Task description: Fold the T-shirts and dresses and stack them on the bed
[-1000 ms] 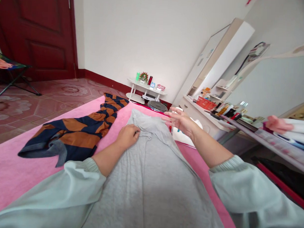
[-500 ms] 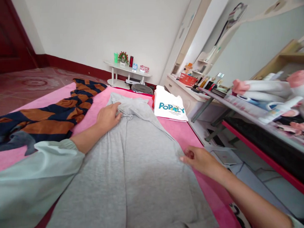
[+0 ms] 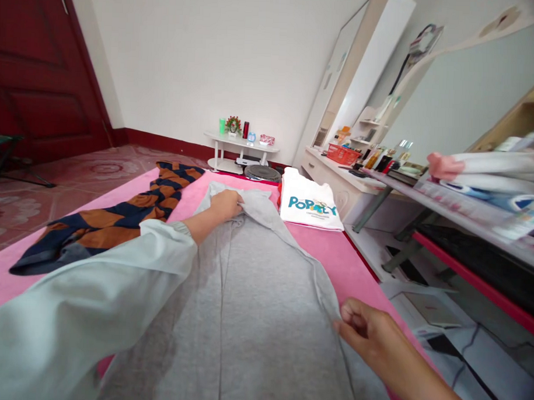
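The sleeved left arm (image 3: pixel 110 299) stretches from the near left toward the far middle, its left hand (image 3: pixel 226 204) back up with fingers bent. The right hand (image 3: pixel 369 338) sits nearer, at right, thumb and forefinger drawn together, its bare forearm (image 3: pixel 424 386) slanting in from the near right.

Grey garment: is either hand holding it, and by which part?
Yes: the right hand seems to pinch the grey garment by its right edge. The left hand is on its far end; whether it grips cannot be told.
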Demonstrator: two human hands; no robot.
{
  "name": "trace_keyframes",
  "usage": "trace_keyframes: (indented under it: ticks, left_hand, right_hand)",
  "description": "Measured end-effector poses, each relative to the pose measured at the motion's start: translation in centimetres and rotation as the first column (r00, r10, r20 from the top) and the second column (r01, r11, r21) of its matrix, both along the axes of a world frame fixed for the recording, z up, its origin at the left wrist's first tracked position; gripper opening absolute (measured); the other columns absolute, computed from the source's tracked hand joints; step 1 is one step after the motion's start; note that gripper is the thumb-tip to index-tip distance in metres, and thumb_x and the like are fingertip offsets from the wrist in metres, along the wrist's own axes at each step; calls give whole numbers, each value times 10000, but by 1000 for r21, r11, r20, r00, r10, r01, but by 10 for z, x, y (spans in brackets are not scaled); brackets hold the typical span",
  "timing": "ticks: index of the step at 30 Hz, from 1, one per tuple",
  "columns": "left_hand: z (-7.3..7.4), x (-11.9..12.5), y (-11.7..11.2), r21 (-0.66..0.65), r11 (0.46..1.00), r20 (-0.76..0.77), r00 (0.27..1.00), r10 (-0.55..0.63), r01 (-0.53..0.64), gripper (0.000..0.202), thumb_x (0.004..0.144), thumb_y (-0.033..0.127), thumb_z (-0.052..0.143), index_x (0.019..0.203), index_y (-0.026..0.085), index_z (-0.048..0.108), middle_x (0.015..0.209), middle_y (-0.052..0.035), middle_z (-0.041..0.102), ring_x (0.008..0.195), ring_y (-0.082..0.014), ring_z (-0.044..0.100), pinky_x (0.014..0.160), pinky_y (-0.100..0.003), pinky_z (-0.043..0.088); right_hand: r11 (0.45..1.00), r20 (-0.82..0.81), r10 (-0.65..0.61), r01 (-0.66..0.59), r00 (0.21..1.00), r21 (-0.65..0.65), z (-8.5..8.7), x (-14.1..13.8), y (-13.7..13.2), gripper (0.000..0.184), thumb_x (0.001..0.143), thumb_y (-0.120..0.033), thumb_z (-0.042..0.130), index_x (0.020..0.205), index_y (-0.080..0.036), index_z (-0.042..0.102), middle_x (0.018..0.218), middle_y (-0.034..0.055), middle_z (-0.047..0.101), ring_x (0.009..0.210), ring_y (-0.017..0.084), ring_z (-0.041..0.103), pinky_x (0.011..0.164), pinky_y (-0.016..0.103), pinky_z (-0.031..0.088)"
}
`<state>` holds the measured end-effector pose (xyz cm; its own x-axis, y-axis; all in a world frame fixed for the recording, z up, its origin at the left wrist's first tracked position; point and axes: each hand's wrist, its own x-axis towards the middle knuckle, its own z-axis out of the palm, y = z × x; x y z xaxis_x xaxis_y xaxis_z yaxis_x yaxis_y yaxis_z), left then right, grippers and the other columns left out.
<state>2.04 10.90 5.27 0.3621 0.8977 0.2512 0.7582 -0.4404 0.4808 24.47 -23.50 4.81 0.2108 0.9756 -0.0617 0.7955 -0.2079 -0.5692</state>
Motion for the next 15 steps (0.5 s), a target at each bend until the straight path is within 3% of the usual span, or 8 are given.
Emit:
trace_keyframes:
  ticks: [3, 5, 10, 13, 15]
  left_hand:
    - [10, -3, 7, -196, 980, 303, 953, 34, 27, 171, 695, 139, 605, 814, 159, 726, 656, -66, 691, 668, -227, 678, 656, -308, 519]
    - [18, -7, 13, -230, 973, 378, 924, 66, 24, 217, 743, 121, 556, 902, 132, 704, 682, -66, 699, 570, -173, 664, 574, -260, 524]
    - [33, -19, 30, -230, 973, 547, 825, 141, -13, 279, 764, 91, 531, 1006, 119, 669, 705, -53, 703, 579, -138, 672, 537, -195, 529]
    - [29, -28, 39, -213, 976, 601, 783, 159, -35, 288, 747, 92, 538, 991, 137, 683, 671, -30, 696, 616, -149, 681, 565, -203, 542]
    - [22, -34, 44, -206, 977, 622, 762, 180, -63, 258, 716, 93, 560, 928, 131, 703, 661, -29, 694, 630, -160, 683, 592, -223, 552]
  right_hand:
    - [998, -208, 53, -56, 977, -7, 13, -21, 3, 225, 828, -333, 509, 693, -213, 376, 591, -59, 342, 539, 90, 354, 489, 215, 247]
    - [994, -295, 98, -109, 951, -21, 23, -39, 7, 199, 819, -306, 532, 704, -208, 402, 597, -60, 345, 537, 84, 345, 488, 211, 252]
    - [971, -500, 172, -230, 849, -57, 43, -88, 21, 84, 784, -210, 553, 769, -197, 471, 590, -68, 382, 526, 68, 342, 477, 192, 250]
    - [951, -621, 214, -307, 754, -46, 44, -117, 31, 146, 720, -147, 579, 846, -186, 516, 626, -68, 410, 559, 62, 367, 503, 174, 278]
    - [930, -690, 224, -362, 689, -60, 35, -133, 37, 259, 664, -132, 608, 910, -179, 544, 673, -63, 429, 574, 56, 384, 508, 165, 290]
